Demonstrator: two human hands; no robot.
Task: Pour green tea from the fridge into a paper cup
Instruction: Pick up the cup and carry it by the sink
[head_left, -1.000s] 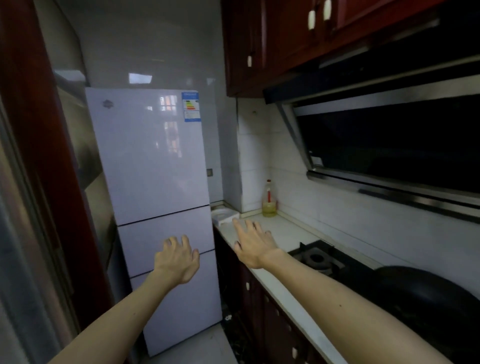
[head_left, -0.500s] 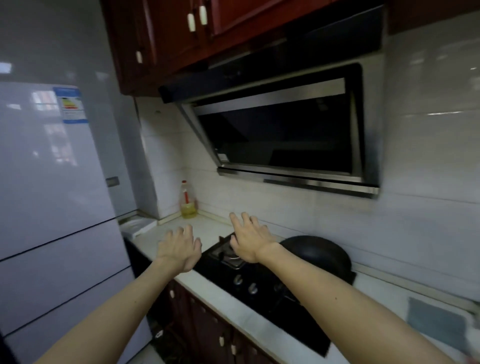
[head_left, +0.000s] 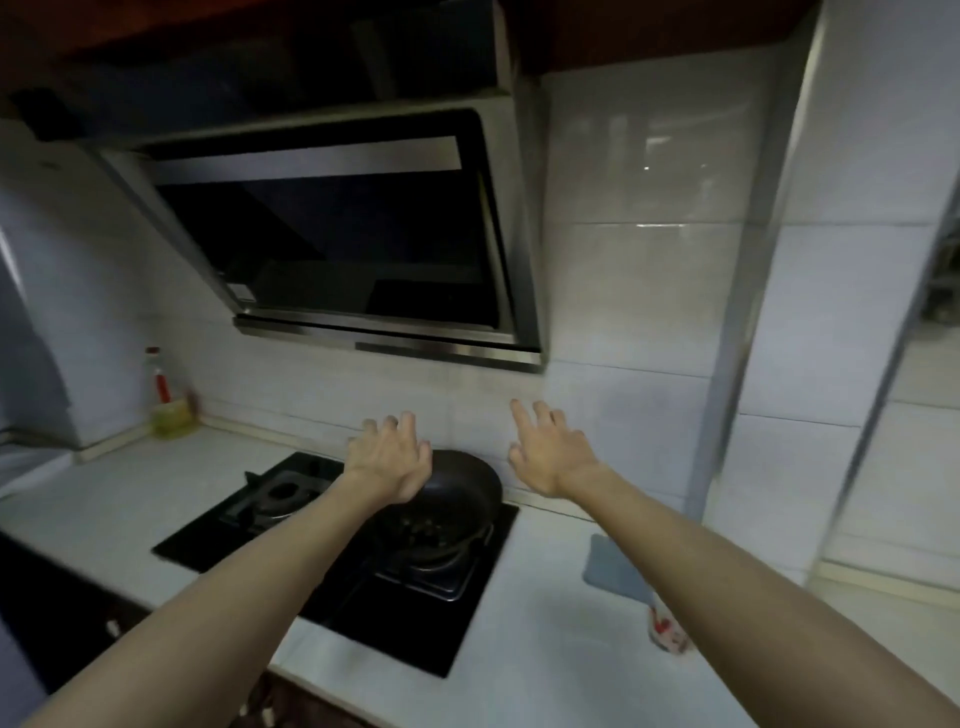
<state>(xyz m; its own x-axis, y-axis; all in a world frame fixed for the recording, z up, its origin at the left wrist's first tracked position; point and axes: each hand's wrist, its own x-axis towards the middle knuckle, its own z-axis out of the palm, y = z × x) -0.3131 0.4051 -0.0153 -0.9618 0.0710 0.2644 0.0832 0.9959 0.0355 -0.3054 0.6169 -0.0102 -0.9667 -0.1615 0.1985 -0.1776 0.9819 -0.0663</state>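
Observation:
Both my arms are stretched forward over the stove. My left hand (head_left: 389, 462) hovers above the black wok with its fingers spread and nothing in it. My right hand (head_left: 550, 457) is open and empty near the tiled wall. A small white cup with red print (head_left: 667, 631) stands on the counter at the right, partly hidden behind my right forearm. Only a pale sliver that looks like the white fridge (head_left: 21, 364) shows at the far left edge. No green tea is in sight.
A black wok (head_left: 457, 499) sits on the right burner of a black gas hob (head_left: 332, 571) set in the white counter (head_left: 104, 509). A range hood (head_left: 337, 244) hangs above. An oil bottle (head_left: 166, 405) stands back left; a blue-grey cloth (head_left: 613, 566) lies right of the hob.
The view has swung right, from the fridge to the stove. The fridge has slid to the left edge. Both hands stay extended, open and empty.

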